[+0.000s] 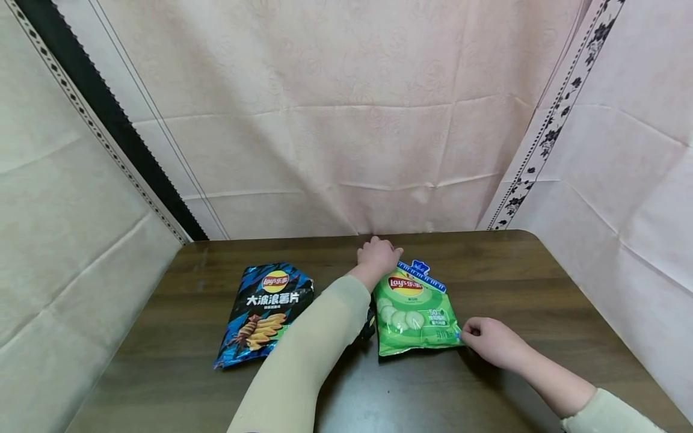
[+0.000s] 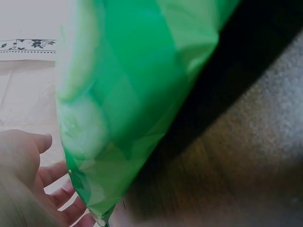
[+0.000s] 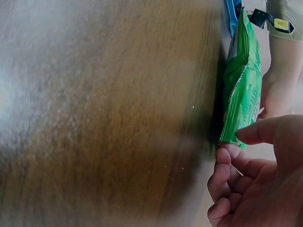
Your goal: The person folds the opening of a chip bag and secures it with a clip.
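A green Lay's chip bag (image 1: 417, 334) lies on the wooden table, printed side up, with a blue hanging tab at its top edge. My right hand (image 1: 494, 343) pinches the bag's lower right corner between thumb and index finger, as the right wrist view shows too. At the bag's upper left is my left hand (image 1: 378, 258). In the left wrist view its thumb and fingers (image 2: 52, 172) are spread apart, with the fingertips right at the bag's edge. A blue and black Lay's chip bag (image 1: 295, 294) lies to the left, partly hidden by my left sleeve.
The brown table (image 1: 195, 300) ends at a straight far edge with rounded right corner. Pale cloth curtains (image 1: 346, 132) hang behind it and on both sides. A black wrist-worn device (image 3: 270, 20) sits on my left sleeve.
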Demonstrator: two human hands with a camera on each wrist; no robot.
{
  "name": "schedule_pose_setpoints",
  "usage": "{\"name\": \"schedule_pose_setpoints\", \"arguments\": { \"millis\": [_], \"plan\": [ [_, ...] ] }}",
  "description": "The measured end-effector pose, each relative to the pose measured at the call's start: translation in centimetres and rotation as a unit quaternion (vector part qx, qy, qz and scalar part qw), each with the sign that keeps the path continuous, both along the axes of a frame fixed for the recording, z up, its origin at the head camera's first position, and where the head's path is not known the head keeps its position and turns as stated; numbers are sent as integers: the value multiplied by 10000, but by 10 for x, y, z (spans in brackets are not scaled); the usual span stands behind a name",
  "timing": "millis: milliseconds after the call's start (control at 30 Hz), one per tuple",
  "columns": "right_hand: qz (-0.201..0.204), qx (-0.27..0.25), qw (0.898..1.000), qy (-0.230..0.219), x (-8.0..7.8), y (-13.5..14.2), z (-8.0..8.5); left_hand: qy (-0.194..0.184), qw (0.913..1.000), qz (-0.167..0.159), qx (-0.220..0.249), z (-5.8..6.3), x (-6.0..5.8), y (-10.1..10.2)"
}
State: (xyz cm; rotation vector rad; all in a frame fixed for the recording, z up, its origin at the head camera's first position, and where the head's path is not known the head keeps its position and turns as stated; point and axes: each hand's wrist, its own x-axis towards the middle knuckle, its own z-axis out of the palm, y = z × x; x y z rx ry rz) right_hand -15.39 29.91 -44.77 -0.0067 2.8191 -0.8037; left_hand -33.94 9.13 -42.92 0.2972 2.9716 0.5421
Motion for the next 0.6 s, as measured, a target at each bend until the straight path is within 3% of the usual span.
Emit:
{"name": "schedule_pose_setpoints", "arguments": {
  "millis": [333,600],
  "plan": [
    [-76,-18,10000,23,1,0,4,-76,9999,73,135,-1,1,-4],
    [-178,85,9990,397,0,7,5,-47,9996,142,239,-3,2,-11]
  ]
}}
